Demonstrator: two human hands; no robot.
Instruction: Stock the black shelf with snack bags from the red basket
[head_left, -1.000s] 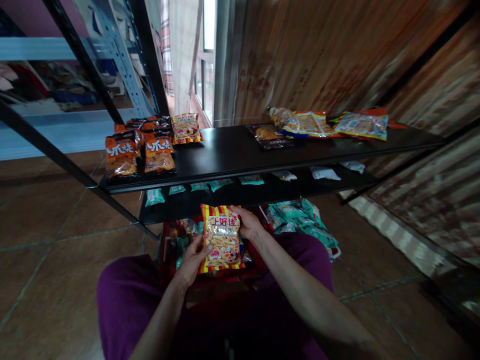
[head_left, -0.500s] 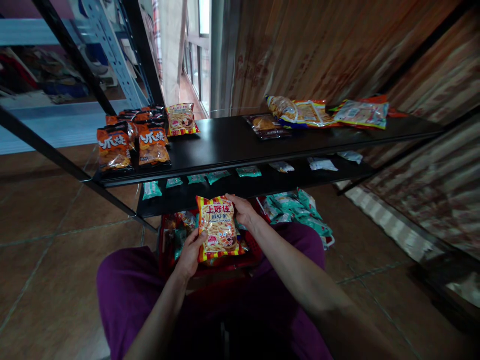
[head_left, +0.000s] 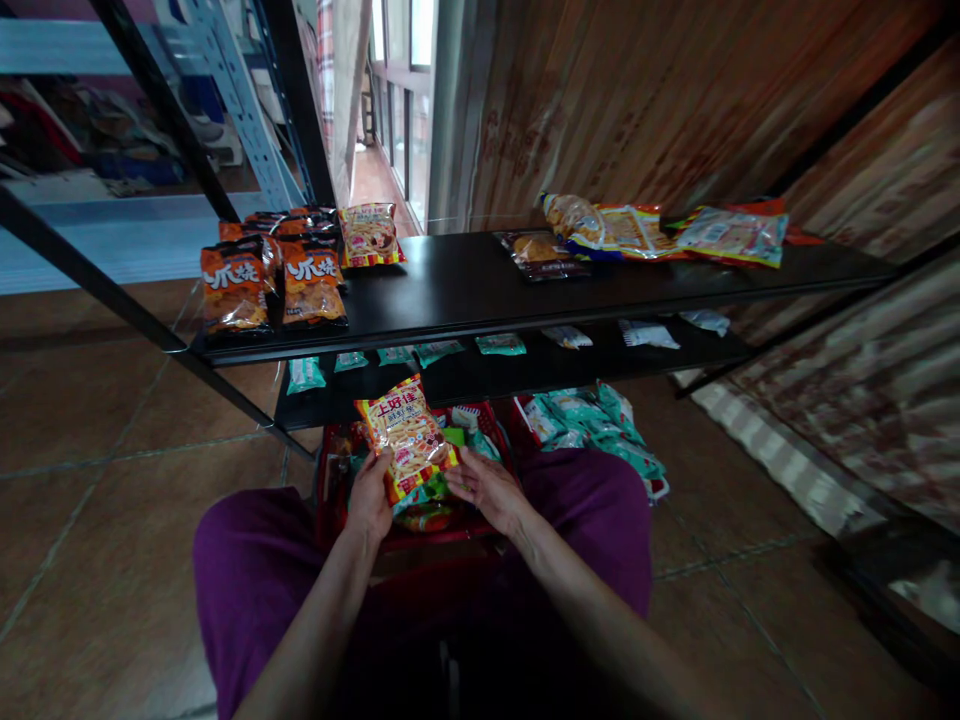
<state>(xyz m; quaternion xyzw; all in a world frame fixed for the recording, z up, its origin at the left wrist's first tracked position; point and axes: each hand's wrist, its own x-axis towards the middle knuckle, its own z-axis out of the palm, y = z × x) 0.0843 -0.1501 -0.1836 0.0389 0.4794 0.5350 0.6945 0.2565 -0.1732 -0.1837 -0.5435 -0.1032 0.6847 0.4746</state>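
My left hand (head_left: 369, 497) grips the lower edge of a yellow-and-red striped prawn cracker bag (head_left: 405, 433), which tilts to the left above a red basket (head_left: 457, 530) of snack packs between my knees. Beside the bag's lower right corner, my right hand (head_left: 486, 487) hovers over the basket with its fingers loosely spread; nothing shows in it. One more striped prawn cracker bag (head_left: 369, 234) lies on the black upper shelf (head_left: 465, 290), next to several orange snack bags (head_left: 274, 275).
More snack packs (head_left: 660, 232) lie at the upper shelf's right end. Small teal and white packets (head_left: 495, 344) line the lower shelf. A heap of teal packs (head_left: 600, 425) sits on the tiled floor to the right. Slanted black frame bars (head_left: 97, 290) cross on the left.
My right hand has let go of the prawn cracker bag and dropped toward the basket. The bag, now held only by my left hand, has shifted left and tilted.
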